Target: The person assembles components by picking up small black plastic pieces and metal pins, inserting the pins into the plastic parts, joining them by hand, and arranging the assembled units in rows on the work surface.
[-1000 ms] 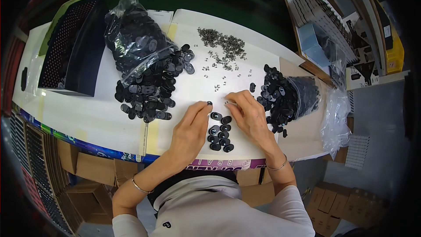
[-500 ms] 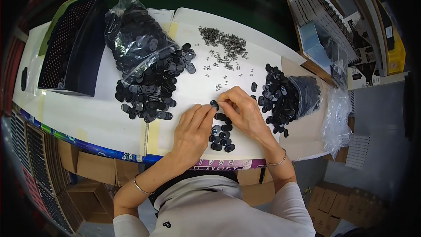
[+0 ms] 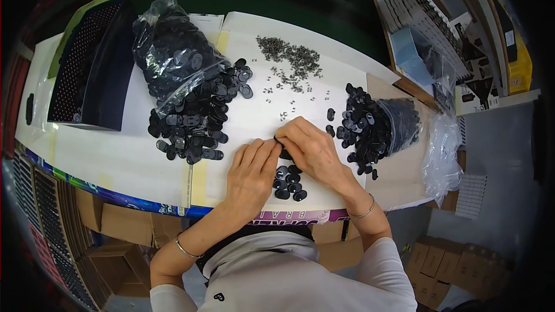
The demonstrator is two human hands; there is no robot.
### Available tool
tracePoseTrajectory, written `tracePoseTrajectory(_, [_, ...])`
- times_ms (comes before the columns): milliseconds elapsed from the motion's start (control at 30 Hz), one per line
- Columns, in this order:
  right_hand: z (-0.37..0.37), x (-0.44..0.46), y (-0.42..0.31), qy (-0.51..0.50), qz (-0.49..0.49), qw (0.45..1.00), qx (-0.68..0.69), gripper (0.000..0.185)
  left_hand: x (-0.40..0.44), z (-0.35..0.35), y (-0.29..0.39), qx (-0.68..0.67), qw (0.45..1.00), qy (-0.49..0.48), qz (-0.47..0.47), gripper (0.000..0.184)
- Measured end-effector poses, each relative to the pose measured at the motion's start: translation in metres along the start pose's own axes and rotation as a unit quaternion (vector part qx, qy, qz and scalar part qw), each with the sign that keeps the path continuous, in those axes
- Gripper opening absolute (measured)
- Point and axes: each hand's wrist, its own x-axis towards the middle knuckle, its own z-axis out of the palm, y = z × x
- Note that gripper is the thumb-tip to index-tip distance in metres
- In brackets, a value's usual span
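My left hand (image 3: pixel 252 169) and my right hand (image 3: pixel 315 153) meet at the fingertips over the white tabletop. Pinched between them is a small black oval plastic piece (image 3: pixel 278 140), mostly covered by the fingers. Just below the hands, several black oval pieces (image 3: pixel 293 188) lie in two short columns, and another is partly hidden under my right hand. Beyond the fingers, small metal clips (image 3: pixel 295 60) are scattered in a heap. Loose black oval pieces form a pile (image 3: pixel 188 122) on the left, while smaller black parts (image 3: pixel 363 130) are heaped on the right.
A bulging clear bag of black pieces (image 3: pixel 173 52) stands behind the left pile, beside a dark dotted box (image 3: pixel 107 75). On the right are another bag of parts (image 3: pixel 400 124), crumpled clear plastic (image 3: pixel 442 164) and a light blue bin (image 3: pixel 408 55). Cardboard boxes (image 3: pixel 124 266) sit below the table.
My right hand has turned and moved slightly left, its fingertips now pressed against those of my left hand. The black oval piece is more covered than before. The view has shifted slightly.
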Motion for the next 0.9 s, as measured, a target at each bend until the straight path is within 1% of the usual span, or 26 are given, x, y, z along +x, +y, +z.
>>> tracePoseTrajectory(67, [-0.001, -0.006, 0.011, 0.045, -0.022, 0.999, 0.02, 0.015, 0.0, -0.001, -0.001, -0.006, 1.0, -0.001, -0.005, 0.039])
tracePoseTrajectory(100, [-0.006, -0.01, 0.019, 0.083, -0.024, 0.996, -0.027, 0.019, -0.001, -0.002, -0.001, -0.009, 1.0, -0.001, -0.01, 0.04])
tracePoseTrajectory(133, [-0.016, -0.014, 0.027, 0.095, -0.01, 0.993, -0.063, 0.021, -0.002, -0.003, -0.001, -0.011, 1.0, -0.002, -0.015, 0.04])
tracePoseTrajectory(200, [-0.026, -0.02, 0.039, 0.168, 0.047, 0.977, -0.121, 0.02, -0.001, -0.003, -0.003, -0.018, 1.0, -0.008, -0.012, 0.046])
tracePoseTrajectory(300, [-0.038, -0.024, 0.043, 0.144, 0.144, 0.968, -0.148, 0.019, 0.008, -0.003, -0.006, -0.02, 0.999, -0.035, 0.013, 0.054])
tracePoseTrajectory(400, [-0.032, -0.022, 0.051, 0.127, 0.1, 0.973, -0.165, 0.02, 0.016, 0.002, -0.009, -0.017, 0.998, -0.049, 0.037, 0.057])
tracePoseTrajectory(433, [-0.031, -0.019, 0.047, 0.119, 0.101, 0.976, -0.15, 0.017, 0.017, 0.003, -0.01, -0.015, 0.998, -0.051, 0.043, 0.057])
tracePoseTrajectory(533, [-0.019, -0.01, 0.046, 0.117, 0.048, 0.983, -0.134, 0.016, 0.023, 0.008, -0.009, -0.012, 0.998, -0.042, 0.034, 0.048])
tracePoseTrajectory(567, [-0.016, -0.008, 0.046, 0.115, 0.014, 0.987, -0.113, 0.02, 0.024, 0.01, -0.009, -0.015, 0.999, -0.036, 0.027, 0.045])
tracePoseTrajectory(667, [-0.011, -0.002, 0.03, 0.103, -0.01, 0.993, -0.05, 0.022, 0.027, 0.014, -0.01, -0.027, 0.999, -0.018, 0.002, 0.038])
tracePoseTrajectory(700, [-0.011, -0.003, 0.027, 0.103, -0.02, 0.993, -0.05, 0.027, 0.027, 0.012, -0.009, -0.033, 0.999, -0.013, -0.01, 0.035])
tracePoseTrajectory(733, [-0.008, -0.007, 0.027, 0.104, -0.032, 0.992, -0.064, 0.027, 0.027, 0.011, -0.009, -0.038, 0.999, -0.008, -0.022, 0.033])
tracePoseTrajectory(833, [-0.001, -0.024, 0.024, 0.1, -0.064, 0.987, -0.11, 0.03, 0.02, 0.0, -0.013, -0.063, 0.998, -0.005, -0.007, 0.033])
tracePoseTrajectory(900, [0.0, -0.034, 0.025, 0.102, -0.074, 0.986, -0.109, 0.037, 0.009, -0.006, -0.016, -0.038, 0.999, -0.014, 0.022, 0.036])
